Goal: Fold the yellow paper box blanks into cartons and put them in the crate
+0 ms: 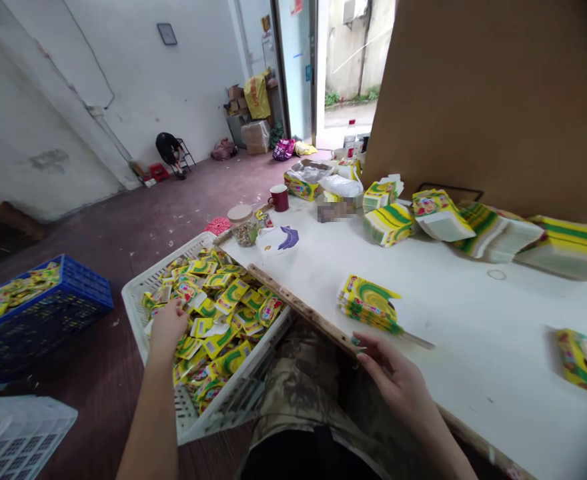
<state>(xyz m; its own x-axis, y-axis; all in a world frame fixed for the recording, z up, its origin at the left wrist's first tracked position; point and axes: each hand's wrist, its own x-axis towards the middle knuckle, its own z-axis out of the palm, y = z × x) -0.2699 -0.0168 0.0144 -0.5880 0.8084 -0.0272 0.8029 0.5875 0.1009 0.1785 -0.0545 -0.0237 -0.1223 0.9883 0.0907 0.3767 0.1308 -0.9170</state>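
Observation:
My left hand (170, 323) hovers over a white plastic crate (136, 303), its fingers loosely bent and partly hidden from me. Heaped in the crate are small yellow-and-green packets (231, 293), close below and beside that hand. At the table's wooden edge (313, 317) is my right hand (393, 373), thumb and fingers apart with nothing between them. Just beyond its fingertips lies a stack of yellow-and-green printed cartons (368, 301) on the white tabletop (318, 267). A thin flat strip (418, 341) sticks out from beside the stack.
A blue crate (86, 293) of similar packets stands left, above a white basket (23, 433). The table holds a lidded jar (242, 227), a red mug (279, 199), carton stacks (388, 223) and, at right, a yellow box (586, 363). A cardboard sheet (493, 100) rises behind.

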